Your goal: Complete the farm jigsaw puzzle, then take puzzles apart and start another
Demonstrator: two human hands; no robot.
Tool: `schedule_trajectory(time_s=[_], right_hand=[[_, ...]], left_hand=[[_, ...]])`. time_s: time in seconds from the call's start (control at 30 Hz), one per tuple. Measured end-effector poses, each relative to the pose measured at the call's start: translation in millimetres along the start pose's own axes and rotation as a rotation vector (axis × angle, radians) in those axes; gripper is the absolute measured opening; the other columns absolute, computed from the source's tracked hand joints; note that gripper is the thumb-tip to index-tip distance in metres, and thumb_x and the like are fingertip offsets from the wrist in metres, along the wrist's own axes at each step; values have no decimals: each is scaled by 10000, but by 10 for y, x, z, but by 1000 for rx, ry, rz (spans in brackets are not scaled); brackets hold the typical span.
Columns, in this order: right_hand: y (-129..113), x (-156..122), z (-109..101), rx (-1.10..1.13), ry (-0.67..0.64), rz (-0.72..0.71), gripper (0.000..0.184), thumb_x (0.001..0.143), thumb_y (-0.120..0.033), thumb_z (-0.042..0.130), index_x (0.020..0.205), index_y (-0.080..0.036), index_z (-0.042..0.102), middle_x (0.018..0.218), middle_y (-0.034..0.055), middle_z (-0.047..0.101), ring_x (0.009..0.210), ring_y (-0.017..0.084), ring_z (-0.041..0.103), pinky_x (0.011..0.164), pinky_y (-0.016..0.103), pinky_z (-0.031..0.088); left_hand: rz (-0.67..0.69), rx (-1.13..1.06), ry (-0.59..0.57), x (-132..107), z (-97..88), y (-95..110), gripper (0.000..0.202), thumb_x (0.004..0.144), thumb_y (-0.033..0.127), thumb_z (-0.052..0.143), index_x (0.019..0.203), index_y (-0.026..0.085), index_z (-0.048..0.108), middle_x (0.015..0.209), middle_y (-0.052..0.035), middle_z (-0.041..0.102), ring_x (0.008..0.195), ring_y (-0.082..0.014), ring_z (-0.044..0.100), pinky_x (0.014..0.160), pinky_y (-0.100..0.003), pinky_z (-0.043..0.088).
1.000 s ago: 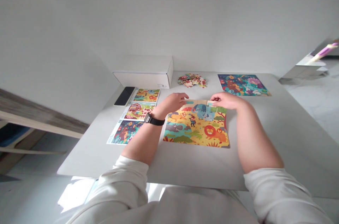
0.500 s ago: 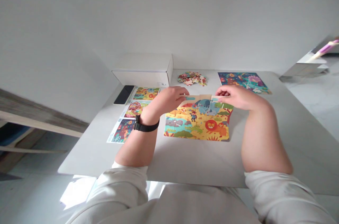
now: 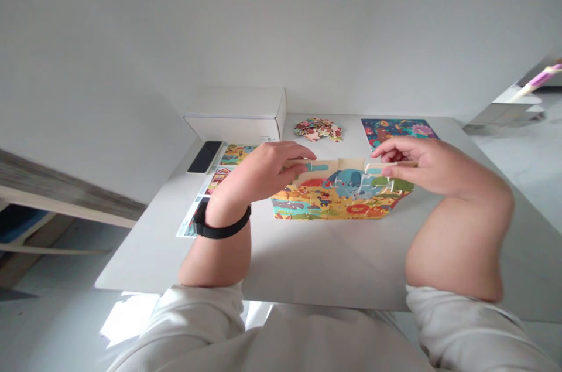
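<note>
An assembled jigsaw puzzle (image 3: 327, 201) of yellow savanna animals is lifted and tilted up at its far side, its near edge low by the table. My left hand (image 3: 281, 168) pinches the far left part, thumb on the picture and fingers behind. At the far right corner my right hand (image 3: 408, 162) has the same kind of grip, with its fingers partly hidden. Narrow gaps show between pieces near the blue elephants and the green patch at the upper right. A black band (image 3: 226, 230) circles my left wrist.
On the white table (image 3: 325, 272), a white box (image 3: 235, 126) stands at the back left. Nearby lie a black phone (image 3: 205, 156) and picture cards (image 3: 216, 180). Loose puzzle pieces (image 3: 318, 129) are heaped at the back, with a dark blue puzzle (image 3: 397, 129) to their right.
The puzzle has tipped up more steeply, its far edge rising as the picture looks flatter. My right hand has moved right, and the upper right pieces have spread slightly.
</note>
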State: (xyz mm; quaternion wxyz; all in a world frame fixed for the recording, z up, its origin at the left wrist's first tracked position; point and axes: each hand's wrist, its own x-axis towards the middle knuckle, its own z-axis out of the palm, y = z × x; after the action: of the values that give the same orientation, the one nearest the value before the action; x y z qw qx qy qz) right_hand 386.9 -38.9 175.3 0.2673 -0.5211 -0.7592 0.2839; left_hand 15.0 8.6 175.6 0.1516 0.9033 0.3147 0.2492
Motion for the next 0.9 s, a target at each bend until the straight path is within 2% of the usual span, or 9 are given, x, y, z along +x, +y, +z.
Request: schedule_trajectory(time_s=[0.1,0.2,0.27,0.37,0.43,0.6,0.73,0.83,0.9], right_hand=[[245,245,91,86,31,28,549,847,-687,828,1186,-258,778,973,73,778,914,254,723,814,379,599],[642,617,310,150,41,86,494,806,-668,855,1042,-241,781,949,77,777,886,247,710,820,389,594],[914,824,481,167,79,154,473,775,-644,873,981,-230,773,920,77,773,845,241,700,794,383,583],[1211,979,668,162,150,215,481,746,-639,877,959,-224,762,914,68,771,818,229,685,779,368,567],[1300,993,712,147,154,231,467,746,-623,874,953,-220,761,913,67,772,808,223,678,780,365,562],[1212,957,704,168,122,198,403,805,-549,849,1029,-222,776,983,70,786,836,227,696,812,370,576],[1030,988,837,210,53,122,337,903,-516,774,1112,-251,776,1108,83,797,972,258,728,925,413,592],[936,997,884,101,52,97,262,925,-478,758,1060,-255,786,1191,104,790,1105,298,722,1035,466,560],[896,950,802,31,94,105,250,918,-472,767,1036,-253,790,1215,115,786,1145,315,713,1075,487,537]], left_hand=[[-64,-28,13,113,170,-221,312,1006,258,632,1275,236,788,1151,-75,821,1008,-211,772,938,-305,582],[-163,-32,44,285,490,-560,321,988,227,624,1261,221,793,1155,-79,825,994,-217,769,934,-312,577],[-202,-42,22,360,694,-766,312,975,214,627,1234,224,800,1154,-76,827,954,-212,765,917,-314,579],[-237,-12,86,377,899,-975,320,994,213,581,1227,222,800,1136,-77,823,929,-208,753,923,-328,579],[-253,0,56,355,975,-1053,319,977,207,594,1222,219,799,1109,-75,819,919,-207,752,911,-325,580],[-274,12,-65,337,1059,-1092,290,956,261,668,1216,214,790,1133,-80,806,947,-210,754,923,-322,580],[-268,-11,-89,364,1074,-1005,294,988,317,649,1228,212,782,1135,-81,803,967,-210,756,927,-318,573],[-260,-46,-111,367,1113,-936,308,1009,358,622,1235,222,780,1105,-77,803,969,-216,758,903,-312,569],[-247,-58,-135,353,1161,-911,314,1001,384,637,1232,228,782,1102,-83,801,972,-227,757,906,-319,569]])
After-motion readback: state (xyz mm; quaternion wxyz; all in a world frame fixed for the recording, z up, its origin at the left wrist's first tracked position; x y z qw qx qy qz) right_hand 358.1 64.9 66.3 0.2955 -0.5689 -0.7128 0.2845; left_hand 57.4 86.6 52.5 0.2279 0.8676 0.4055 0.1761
